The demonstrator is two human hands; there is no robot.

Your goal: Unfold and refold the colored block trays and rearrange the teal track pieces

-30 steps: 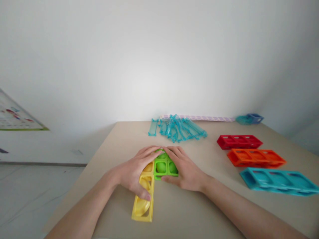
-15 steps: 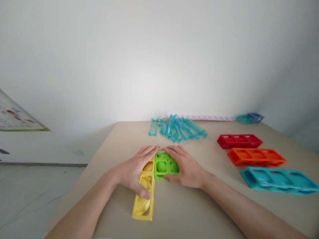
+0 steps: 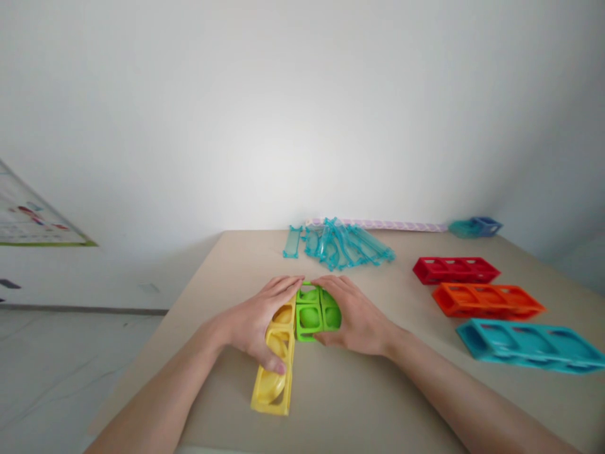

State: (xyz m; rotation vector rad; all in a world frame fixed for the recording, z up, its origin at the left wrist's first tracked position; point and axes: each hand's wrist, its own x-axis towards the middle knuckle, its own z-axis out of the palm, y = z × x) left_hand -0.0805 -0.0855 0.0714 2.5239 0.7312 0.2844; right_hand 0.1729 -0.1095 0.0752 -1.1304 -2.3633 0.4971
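A long yellow frame block with rounded openings [image 3: 270,386] lies on the table, its near end toward me. My left hand [image 3: 253,323] is closed around its far part, thumb on the top face and fingers along the left side. Against the yellow block's right side, at its far end, sits a bright green frame block [image 3: 309,318] with similar openings. My right hand [image 3: 362,320] grips the green block from the right, fingers over the far side and thumb at the near side. My fingers hide parts of both blocks.
Red [image 3: 456,270], orange [image 3: 486,301] and turquoise [image 3: 529,345] frame blocks lie in a row at right. Several translucent teal connector pieces [image 3: 343,244] are heaped at the back, before a lilac patterned strip [image 3: 401,224]. A small blue box [image 3: 486,226] stands in the far right corner.
The view has shifted very slightly. Both hands keep their holds, and the yellow and green blocks stay side by side with hardly any movement.
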